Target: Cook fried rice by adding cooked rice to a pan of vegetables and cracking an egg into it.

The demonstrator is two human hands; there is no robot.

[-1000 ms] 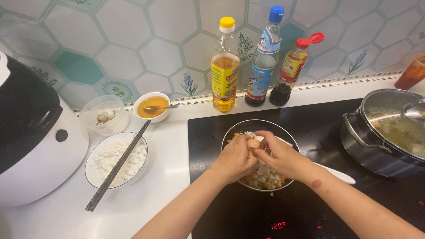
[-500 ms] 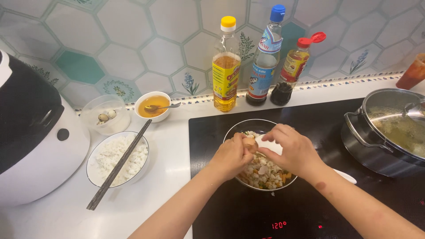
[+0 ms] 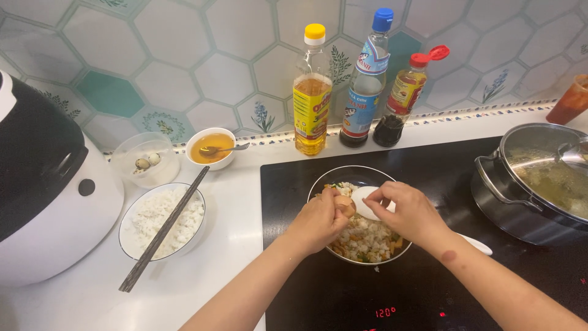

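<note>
Egg [image 3: 345, 205] held directly above bowl [image 3: 318, 184] of fried rice, brown half-shell pinched in left hand [image 3: 318, 220], white half or inner shell at right fingertips [image 3: 373, 199]. Held over the food, presumably so contents drop onto the rice rather than the hob. Whether contents are out yet: cannot tell.

Left grip pressed together around the brown shell, thumb and fingers curled, wrist bent inward, forearm entering from lower left. Right hand [image 3: 407, 214] arched over the bowl's right side, fingertips pinching the white piece, knuckles up, forearm entering from lower right. Both grips nearly touching over the bowl's centre.

Beneath the grips: bowl sitting on black hob [image 3: 429, 165]. Under the right wrist, a white spoon handle [image 3: 478, 245] poking out. Beyond the grips, three bottles [image 3: 312, 98] in a row against the tiled wall. Right of the right grip, steel pot [image 3: 520, 190] on the hob. Left of the left grip, on the worktop [image 3: 239, 208], rice bowl [image 3: 131, 236] with chopsticks [image 3: 162, 230] laid across; behind it, sauce bowl [image 3: 211, 147] and clear tub [image 3: 144, 162]; far left, rice cooker [image 3: 49, 196].
</note>
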